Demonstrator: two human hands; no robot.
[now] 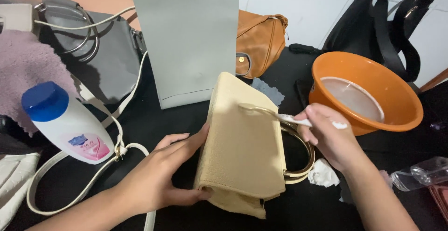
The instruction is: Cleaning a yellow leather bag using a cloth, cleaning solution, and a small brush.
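Presently: cream handbag [242, 142] on black table [298, 72], gripped by left hand [158, 175], fingers wrapped round its edge. Right hand [326, 137] pinches toothbrush [275, 113] on flap. Risk: paste smearing beyond spot; orange basin [396, 114] nearby could tip.
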